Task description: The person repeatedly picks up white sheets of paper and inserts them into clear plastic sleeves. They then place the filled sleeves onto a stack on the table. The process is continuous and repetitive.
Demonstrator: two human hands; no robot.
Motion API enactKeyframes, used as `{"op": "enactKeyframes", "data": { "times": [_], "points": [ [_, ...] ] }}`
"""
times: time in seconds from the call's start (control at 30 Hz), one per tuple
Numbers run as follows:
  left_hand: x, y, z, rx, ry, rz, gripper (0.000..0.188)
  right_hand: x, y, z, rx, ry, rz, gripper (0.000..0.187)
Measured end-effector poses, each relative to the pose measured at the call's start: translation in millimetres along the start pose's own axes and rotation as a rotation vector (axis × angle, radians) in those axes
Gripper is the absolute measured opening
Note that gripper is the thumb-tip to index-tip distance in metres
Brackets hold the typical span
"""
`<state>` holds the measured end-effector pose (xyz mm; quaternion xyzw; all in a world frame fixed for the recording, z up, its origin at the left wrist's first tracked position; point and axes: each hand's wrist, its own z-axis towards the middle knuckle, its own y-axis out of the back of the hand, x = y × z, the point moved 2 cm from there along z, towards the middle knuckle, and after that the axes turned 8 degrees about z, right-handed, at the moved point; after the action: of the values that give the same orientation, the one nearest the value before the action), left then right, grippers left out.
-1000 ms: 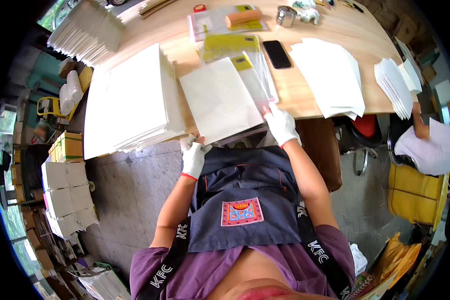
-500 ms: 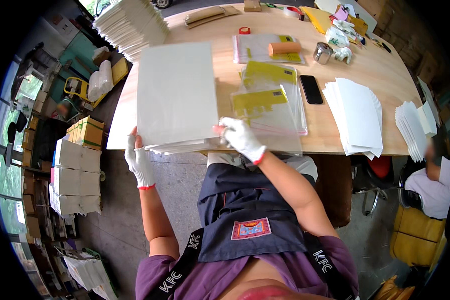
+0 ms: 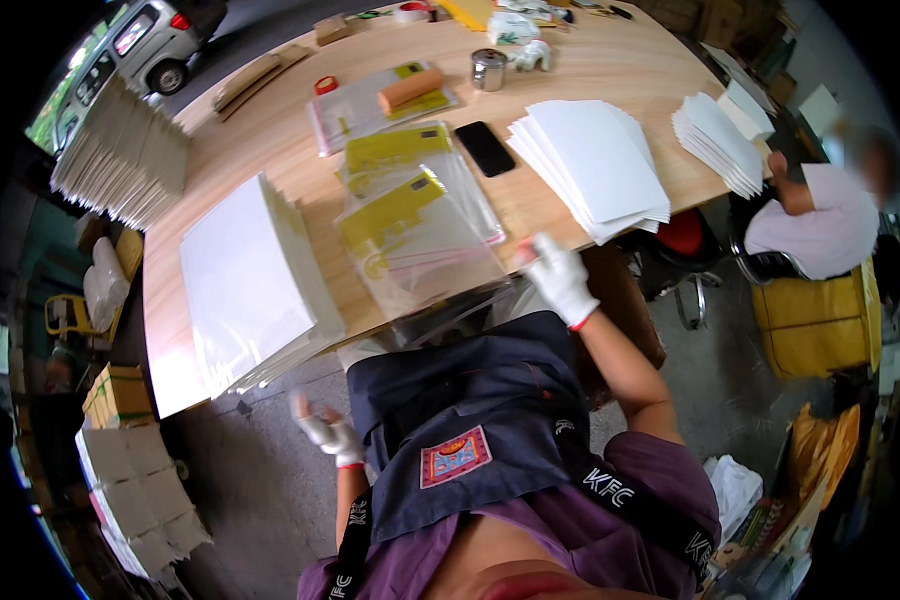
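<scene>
My left hand (image 3: 328,430), in a white glove with bare fingertips, hangs below the table edge beside my apron. It looks empty with its fingers apart, though blurred. My right hand (image 3: 560,281), gloved the same way, is at the table's near edge, between the clear bags and the fanned white sheets (image 3: 595,165). Its fingers are partly bent and apart, and I see nothing in them. On the left lies a stack of white sheets in clear sleeves (image 3: 250,280), its corner at the edge. Clear bags with yellow-green printing (image 3: 420,235) overlap in the middle.
A phone (image 3: 484,149), metal canister (image 3: 488,70), orange roll (image 3: 410,90) and red tape ring (image 3: 325,85) lie on the wooden table (image 3: 260,140). A tall stack (image 3: 120,155) stands far left. Another person (image 3: 815,220) sits at the right beside smaller white sheets (image 3: 715,145).
The view has swung to the right. My left hand has come off the sleeved white stack and dropped toward my apron. My right hand has moved away rightward, toward the fanned white sheets.
</scene>
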<state>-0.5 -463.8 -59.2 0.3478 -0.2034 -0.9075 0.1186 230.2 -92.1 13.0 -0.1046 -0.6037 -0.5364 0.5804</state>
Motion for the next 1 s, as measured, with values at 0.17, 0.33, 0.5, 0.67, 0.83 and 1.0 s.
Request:
{"op": "enactKeyframes", "data": {
  "times": [0.17,0.33,0.5,0.67,0.83,1.0],
  "points": [
    [-78,-96,2,0.648,-0.33,0.021,0.053,-69,117,23,-0.113,0.01,-0.77,0.026],
    [-100,-195,45,0.731,-0.501,0.341,0.057,-108,129,32,-0.062,0.215,-0.722,0.022],
    [-98,-265,103,0.802,-0.464,0.465,0.061,-119,134,38,-0.126,0.358,-0.828,0.017],
    [-115,-237,107,0.859,-0.421,0.382,0.049,-88,141,-4,-0.389,0.493,-0.687,0.012],
    [-110,-206,81,0.884,-0.504,0.447,0.042,-88,125,-66,-0.416,0.239,-0.549,0.036],
    [-101,-216,89,0.819,-0.576,0.405,0.041,-160,126,-52,-0.547,-0.775,0.924,0.042]
  ]
}}
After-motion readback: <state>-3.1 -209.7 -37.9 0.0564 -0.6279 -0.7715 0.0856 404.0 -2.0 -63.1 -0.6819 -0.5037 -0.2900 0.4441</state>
